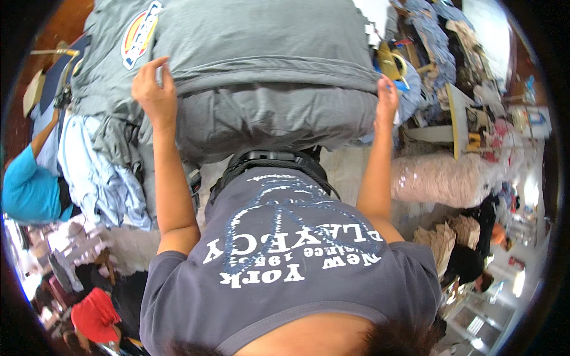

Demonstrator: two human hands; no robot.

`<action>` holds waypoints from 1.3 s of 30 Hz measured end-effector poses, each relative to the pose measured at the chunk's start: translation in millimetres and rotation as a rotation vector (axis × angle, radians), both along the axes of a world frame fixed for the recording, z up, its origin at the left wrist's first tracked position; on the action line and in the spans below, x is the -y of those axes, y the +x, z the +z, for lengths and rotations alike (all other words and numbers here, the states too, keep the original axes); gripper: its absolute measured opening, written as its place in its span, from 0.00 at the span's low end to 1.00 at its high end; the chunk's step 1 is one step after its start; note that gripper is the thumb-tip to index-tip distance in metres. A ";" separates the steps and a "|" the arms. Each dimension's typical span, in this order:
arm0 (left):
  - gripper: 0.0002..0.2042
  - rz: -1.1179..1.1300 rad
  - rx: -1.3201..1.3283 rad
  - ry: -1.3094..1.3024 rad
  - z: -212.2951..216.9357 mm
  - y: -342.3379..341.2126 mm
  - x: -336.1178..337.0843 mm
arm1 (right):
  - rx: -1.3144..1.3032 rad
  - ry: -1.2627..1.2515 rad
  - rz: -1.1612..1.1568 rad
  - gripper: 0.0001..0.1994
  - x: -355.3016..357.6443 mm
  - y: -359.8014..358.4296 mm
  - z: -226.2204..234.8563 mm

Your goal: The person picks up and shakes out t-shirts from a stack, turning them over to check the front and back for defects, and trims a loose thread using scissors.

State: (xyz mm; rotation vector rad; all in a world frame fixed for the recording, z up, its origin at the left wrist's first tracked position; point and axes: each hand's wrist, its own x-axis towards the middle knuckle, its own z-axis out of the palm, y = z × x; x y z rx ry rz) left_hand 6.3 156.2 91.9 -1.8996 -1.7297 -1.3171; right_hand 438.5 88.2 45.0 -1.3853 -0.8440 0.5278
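Observation:
A grey T-shirt [261,41] lies spread in front of me, a colourful oval emblem at its upper left. Its hem crosses between my hands, above a thick rounded bulk of grey cloth [273,115] on the near side. At the left end of the hem, my left hand [154,98] is raised with thumb and fingers curved and apart, by a fold in the shirt. My right hand [386,101] is at the hem's right end, fingertips closed at the fabric edge. Its grip is partly hidden.
Light blue garments [101,166] hang at the left, near a person in a blue top [32,187]. Rumpled clothes [430,35] are heaped at the far right, beside a yellow tape roll [399,64]. A pinkish wrapped bundle [439,180] lies right of my right forearm.

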 end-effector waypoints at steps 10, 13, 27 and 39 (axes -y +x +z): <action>0.10 -0.615 -0.228 -0.335 -6.6 98.4 -3.8 | 0.188 0.116 0.195 0.15 53.7 -2.6 -9.1; 0.09 -0.751 -0.201 -0.340 -4.0 104.5 -2.7 | 0.137 0.114 0.155 0.14 60.9 -11.6 -6.8; 0.12 -0.820 0.073 -0.478 92.2 1.4 10.0 | 0.669 0.138 0.599 0.10 70.1 -70.3 64.6; 0.07 -0.393 0.520 -0.394 -16.4 47.6 7.4 | 0.660 -0.273 -0.222 0.10 20.4 29.8 -14.8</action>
